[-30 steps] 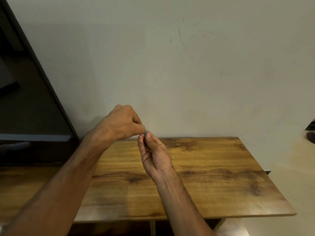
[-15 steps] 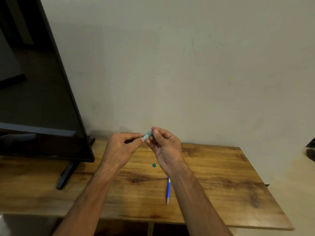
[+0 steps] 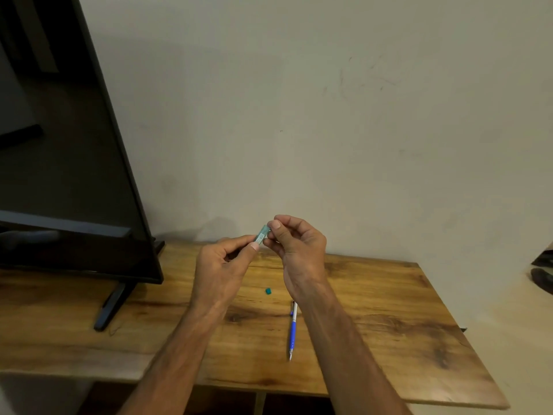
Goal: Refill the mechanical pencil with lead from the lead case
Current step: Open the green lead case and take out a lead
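A small teal lead case (image 3: pixel 261 236) is held in the air above the wooden table (image 3: pixel 389 319). My left hand (image 3: pixel 223 266) pinches its lower end between thumb and fingers. My right hand (image 3: pixel 294 248) pinches its upper end with thumb and forefinger. A blue and white mechanical pencil (image 3: pixel 293 329) lies on the table below my right forearm, tip toward me. A tiny teal cap (image 3: pixel 268 291) sits on the table between my wrists. Any lead is too thin to see.
A large black TV screen (image 3: pixel 68 175) stands on the table's left side, its foot (image 3: pixel 112 305) reaching toward the front. A plain wall rises right behind the table. Dark objects (image 3: pixel 543 274) lie on the floor at far right.
The view has swung left and down, bringing the TV, pencil and cap into sight. Both hands still hold the lead case, now a little higher than half a second ago.
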